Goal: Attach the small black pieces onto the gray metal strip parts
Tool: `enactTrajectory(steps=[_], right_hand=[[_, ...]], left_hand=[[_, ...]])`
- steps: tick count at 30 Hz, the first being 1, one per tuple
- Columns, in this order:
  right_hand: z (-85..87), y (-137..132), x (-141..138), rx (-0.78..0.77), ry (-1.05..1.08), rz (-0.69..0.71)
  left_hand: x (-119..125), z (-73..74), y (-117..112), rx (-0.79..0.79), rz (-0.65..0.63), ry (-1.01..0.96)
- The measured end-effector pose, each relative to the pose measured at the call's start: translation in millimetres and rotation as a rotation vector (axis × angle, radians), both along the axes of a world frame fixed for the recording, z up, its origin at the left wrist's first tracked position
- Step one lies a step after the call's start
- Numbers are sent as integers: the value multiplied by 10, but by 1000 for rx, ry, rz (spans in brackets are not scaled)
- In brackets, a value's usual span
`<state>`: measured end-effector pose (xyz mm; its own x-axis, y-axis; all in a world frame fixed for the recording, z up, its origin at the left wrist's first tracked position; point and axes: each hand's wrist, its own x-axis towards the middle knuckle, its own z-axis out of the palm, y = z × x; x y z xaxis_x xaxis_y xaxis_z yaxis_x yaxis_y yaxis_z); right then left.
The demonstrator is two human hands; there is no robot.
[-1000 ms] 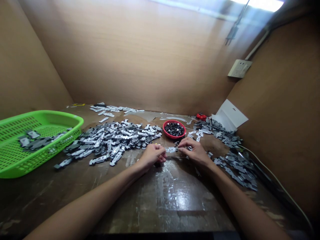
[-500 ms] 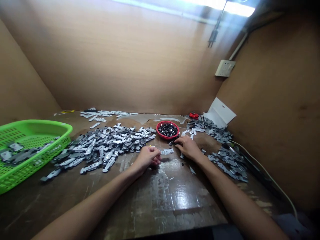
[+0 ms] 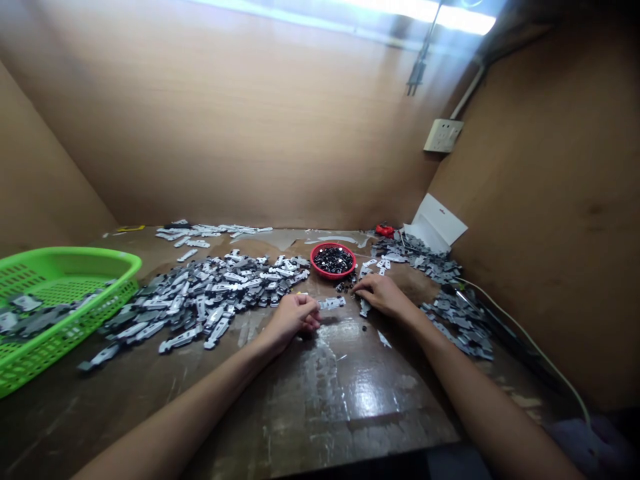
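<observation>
My left hand pinches one end of a flat light-grey toy-car base, which points to the right just above the table. To its right, my right hand is closed, thumb and fingertips drawn together beside loose small black pieces. Whatever those fingertips hold is too small to make out. Another grey toy-car base lies under the right hand, partly covered. A red round basket full of small black parts with shiny bits stands just beyond both hands.
A large heap of grey pieces with black ends spreads to the left, beside a green basket with similar pieces. More grey pieces lie on the right, near a pale cable. A folded white card stands behind.
My right hand has drawn back slightly from the red basket, uncovering more of the loose black pieces. My left hand keeps its hold on the toy-car base. The view has shifted slightly.
</observation>
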<state>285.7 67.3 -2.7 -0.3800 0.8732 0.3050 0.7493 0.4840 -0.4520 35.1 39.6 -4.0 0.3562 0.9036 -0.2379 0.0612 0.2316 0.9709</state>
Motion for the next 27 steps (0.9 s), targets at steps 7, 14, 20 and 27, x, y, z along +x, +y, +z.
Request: enactTrajectory(steps=[7,14,20,27], right_hand=[[-2,-16,-57,-35,-8,-12],[17,-52,-64,-42,103,-46],[161,-158,-64,-63,208,-76],[279,-354,-369,6,377,5]], left_hand=[[2,-7,-2,9,-2,2],[1,-8,-4,-3,-2,-21],[14,11,-14,-19,15,-23],[41,26,-49,-5,22,52]])
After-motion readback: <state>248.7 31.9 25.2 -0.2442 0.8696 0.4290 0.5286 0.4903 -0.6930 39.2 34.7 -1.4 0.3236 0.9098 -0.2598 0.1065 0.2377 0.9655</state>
